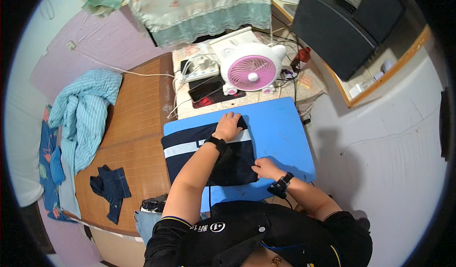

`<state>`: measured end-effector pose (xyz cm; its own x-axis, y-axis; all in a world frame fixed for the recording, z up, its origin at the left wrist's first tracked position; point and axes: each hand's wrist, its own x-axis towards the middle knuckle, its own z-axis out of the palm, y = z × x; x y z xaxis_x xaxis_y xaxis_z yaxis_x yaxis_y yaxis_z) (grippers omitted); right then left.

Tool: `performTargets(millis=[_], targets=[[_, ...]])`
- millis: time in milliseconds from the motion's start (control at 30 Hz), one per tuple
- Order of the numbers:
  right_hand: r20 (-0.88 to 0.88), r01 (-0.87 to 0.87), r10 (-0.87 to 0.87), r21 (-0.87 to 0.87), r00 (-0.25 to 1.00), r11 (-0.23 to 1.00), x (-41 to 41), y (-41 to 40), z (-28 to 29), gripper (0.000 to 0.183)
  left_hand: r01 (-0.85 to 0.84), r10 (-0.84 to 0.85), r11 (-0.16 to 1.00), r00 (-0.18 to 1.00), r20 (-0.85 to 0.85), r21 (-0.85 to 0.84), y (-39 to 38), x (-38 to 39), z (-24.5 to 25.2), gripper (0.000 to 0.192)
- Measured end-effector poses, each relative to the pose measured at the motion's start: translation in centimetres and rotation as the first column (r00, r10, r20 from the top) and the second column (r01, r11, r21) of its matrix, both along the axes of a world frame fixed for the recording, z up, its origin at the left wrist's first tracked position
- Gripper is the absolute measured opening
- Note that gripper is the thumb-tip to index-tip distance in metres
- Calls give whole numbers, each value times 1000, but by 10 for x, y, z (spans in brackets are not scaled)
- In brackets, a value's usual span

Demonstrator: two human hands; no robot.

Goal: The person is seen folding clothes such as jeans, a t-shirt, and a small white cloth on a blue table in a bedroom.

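A folded navy garment (231,162) with a white stripe across it lies on a blue tabletop (278,131). Its layers look flattened into a rough rectangle. My left hand (228,126) rests palm down on the upper right part of the cloth, fingers spread a little near its far edge. At the lower right corner, my right hand (266,168) pinches the garment's edge between thumb and fingers. Part of the white stripe is hidden under my left hand and forearm.
Beyond the blue top stand a white and pink fan (253,71), a smartphone (206,90) and a power strip (199,73) with tangled cables. Left is a bed mat (139,124) bearing a denim garment (112,187) and a striped quilt (89,106). A black speaker (331,32) sits upper right.
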<state>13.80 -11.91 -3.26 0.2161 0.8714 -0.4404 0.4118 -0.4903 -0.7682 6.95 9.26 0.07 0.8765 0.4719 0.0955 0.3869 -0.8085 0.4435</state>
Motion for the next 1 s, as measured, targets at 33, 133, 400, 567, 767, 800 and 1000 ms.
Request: performTargets(millis=[33, 133, 400, 567, 767, 800, 1000], targets=[[-1, 19, -19, -1, 1000, 1000, -2, -1, 2, 31, 19, -19, 1000, 1000, -1, -1, 2, 6, -6, 35], [131, 19, -23, 32, 991, 999, -2, -6, 12, 26, 37, -30, 999, 986, -165, 37, 8, 17, -15, 26], [66, -10, 13, -50, 998, 999, 0, -22, 10, 28, -324, 315, 942, 943, -104, -84, 34, 9, -38, 20], [57, 126, -130, 81, 990, 989, 19, -14, -2, 27, -92, 45, 976, 972, 229, 199, -2, -10, 5, 39], [199, 279, -371, 376, 907, 884, 25, 45, 7, 40, 56, -62, 981, 998, 27, 185, -54, -98, 18, 58], [161, 302, -350, 259, 923, 917, 21, 63, 22, 53, 9, -8, 985, 1000, -8, 175, -59, -114, 14, 61], [285, 225, -245, 101, 927, 969, 18, 123, 9, 66, -164, 191, 972, 968, -160, 170, -80, -153, -10, 69]])
